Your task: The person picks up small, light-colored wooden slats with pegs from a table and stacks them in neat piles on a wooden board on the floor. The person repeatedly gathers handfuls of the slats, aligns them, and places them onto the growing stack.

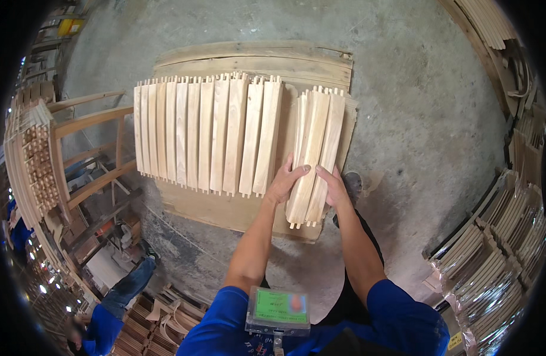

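A small bundle of pale wooden slats with round dowel pegs at both ends is gripped from its two sides. My left hand closes on its left side, thumb over the top slat. On the other side my right hand presses in, its thumb also on top; the fingers under the slats are partly hidden. Just left of the bundle, a long row of similar pegged slats lies side by side on a wooden pallet covered with cardboard.
A wooden rack with stacked slats stands at left. At lower right lie plastic-wrapped wood bundles; more wood pieces are at upper right. A person in blue is at lower left. Concrete floor surrounds the pallet.
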`<action>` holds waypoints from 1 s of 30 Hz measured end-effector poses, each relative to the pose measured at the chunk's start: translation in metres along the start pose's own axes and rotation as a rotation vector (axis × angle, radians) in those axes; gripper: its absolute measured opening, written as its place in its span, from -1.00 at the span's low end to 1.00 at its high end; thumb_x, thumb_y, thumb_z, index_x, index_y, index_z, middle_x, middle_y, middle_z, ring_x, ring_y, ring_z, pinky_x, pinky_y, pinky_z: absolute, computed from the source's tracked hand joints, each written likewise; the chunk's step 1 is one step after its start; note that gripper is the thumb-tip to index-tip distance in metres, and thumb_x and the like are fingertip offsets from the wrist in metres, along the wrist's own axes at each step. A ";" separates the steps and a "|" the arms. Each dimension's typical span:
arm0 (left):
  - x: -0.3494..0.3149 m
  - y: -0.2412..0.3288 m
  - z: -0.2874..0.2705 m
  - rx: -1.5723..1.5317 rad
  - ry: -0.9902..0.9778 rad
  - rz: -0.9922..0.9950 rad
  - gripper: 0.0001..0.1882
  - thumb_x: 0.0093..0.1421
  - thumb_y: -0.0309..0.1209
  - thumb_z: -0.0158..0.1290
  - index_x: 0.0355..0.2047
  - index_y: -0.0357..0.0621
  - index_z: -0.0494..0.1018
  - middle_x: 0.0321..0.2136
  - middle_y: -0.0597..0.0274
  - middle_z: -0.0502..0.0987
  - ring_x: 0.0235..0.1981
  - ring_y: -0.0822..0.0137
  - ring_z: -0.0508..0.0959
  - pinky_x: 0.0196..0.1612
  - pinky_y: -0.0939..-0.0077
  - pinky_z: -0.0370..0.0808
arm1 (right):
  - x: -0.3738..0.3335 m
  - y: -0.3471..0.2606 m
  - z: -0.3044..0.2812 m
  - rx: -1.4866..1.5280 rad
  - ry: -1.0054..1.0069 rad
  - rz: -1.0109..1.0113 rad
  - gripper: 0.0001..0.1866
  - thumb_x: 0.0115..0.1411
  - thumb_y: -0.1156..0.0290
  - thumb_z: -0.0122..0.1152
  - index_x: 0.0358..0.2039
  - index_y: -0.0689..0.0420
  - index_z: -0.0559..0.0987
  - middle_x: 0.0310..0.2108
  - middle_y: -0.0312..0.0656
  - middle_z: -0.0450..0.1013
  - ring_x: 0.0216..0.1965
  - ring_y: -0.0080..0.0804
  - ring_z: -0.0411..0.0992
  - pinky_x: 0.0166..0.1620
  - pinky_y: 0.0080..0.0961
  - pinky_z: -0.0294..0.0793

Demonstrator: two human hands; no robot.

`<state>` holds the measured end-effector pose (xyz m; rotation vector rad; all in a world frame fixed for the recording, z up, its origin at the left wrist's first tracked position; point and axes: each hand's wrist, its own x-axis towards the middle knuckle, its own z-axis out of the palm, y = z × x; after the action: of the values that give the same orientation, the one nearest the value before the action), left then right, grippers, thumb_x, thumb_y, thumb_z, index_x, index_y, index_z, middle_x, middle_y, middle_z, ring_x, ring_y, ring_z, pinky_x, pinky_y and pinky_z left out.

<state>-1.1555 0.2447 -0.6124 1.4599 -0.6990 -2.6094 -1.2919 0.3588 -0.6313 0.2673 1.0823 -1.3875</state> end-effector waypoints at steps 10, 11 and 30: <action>0.073 -0.017 -0.044 0.059 0.137 0.183 -0.06 0.35 -0.13 0.18 0.56 -0.21 -0.03 0.32 -0.11 0.36 0.31 0.17 0.39 0.36 0.30 0.34 | 0.090 0.031 -0.010 -0.069 -0.054 -0.070 -0.15 0.29 0.33 0.44 0.46 0.11 0.16 0.25 -0.08 0.39 0.25 -0.28 0.39 0.30 -0.28 0.42; 0.075 -0.017 -0.045 0.089 0.220 0.142 -0.06 0.36 -0.11 0.17 0.56 -0.22 -0.02 0.34 -0.13 0.35 0.32 0.18 0.38 0.36 0.32 0.34 | 0.095 0.035 -0.007 -0.105 -0.027 -0.065 -0.15 0.29 0.32 0.45 0.46 0.10 0.16 0.25 -0.09 0.39 0.25 -0.28 0.40 0.30 -0.28 0.42; -0.091 -0.140 -0.057 0.369 0.861 -0.102 -0.46 0.52 -0.20 0.02 0.34 -0.36 0.39 0.10 0.09 0.61 0.10 0.30 0.55 0.21 0.43 0.44 | 0.115 0.048 0.024 -0.731 0.173 0.044 -0.11 0.50 -0.03 0.06 0.54 0.32 -0.02 0.48 0.20 0.11 0.50 -0.01 0.10 0.52 -0.23 0.03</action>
<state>-1.0370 0.3746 -0.6251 2.4917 -0.9911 -1.6366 -1.2592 0.2779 -0.7235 -0.1272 1.6371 -0.8603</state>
